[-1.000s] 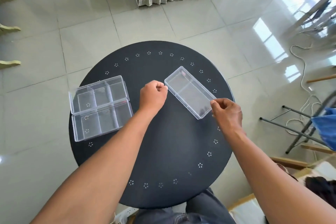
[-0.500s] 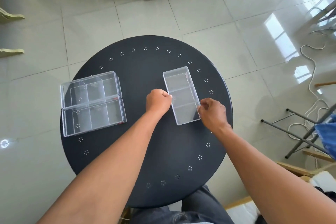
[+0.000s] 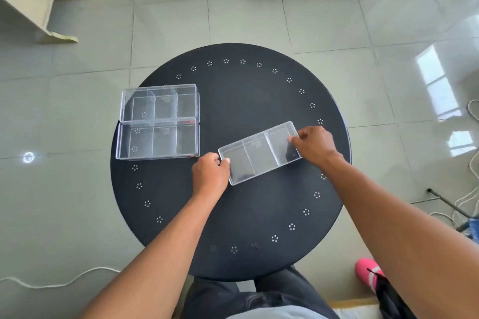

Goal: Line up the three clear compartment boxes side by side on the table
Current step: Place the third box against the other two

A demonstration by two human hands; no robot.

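Note:
Two clear compartment boxes lie long side against long side on the left of the round black table (image 3: 233, 215): the far box (image 3: 159, 102) and the near box (image 3: 158, 140). A third clear box (image 3: 259, 153) lies at a slant in the middle, its right end farther from me. My left hand (image 3: 210, 173) pinches its near-left end. My right hand (image 3: 315, 145) grips its far-right end, fingers over the rim. This box is apart from the other two, with a gap to the right of the near box.
The table's edge carries a ring of small white dot marks. A white cord (image 3: 51, 280) trails on the tiled floor at the lower left. A pink shoe (image 3: 368, 270) sits at the lower right. Metal legs and cords (image 3: 451, 204) lie to the right.
The third box has turned from pointing away from me to lying almost crosswise, and it came nearer to me. Both hands stayed on its ends. The two left boxes did not move.

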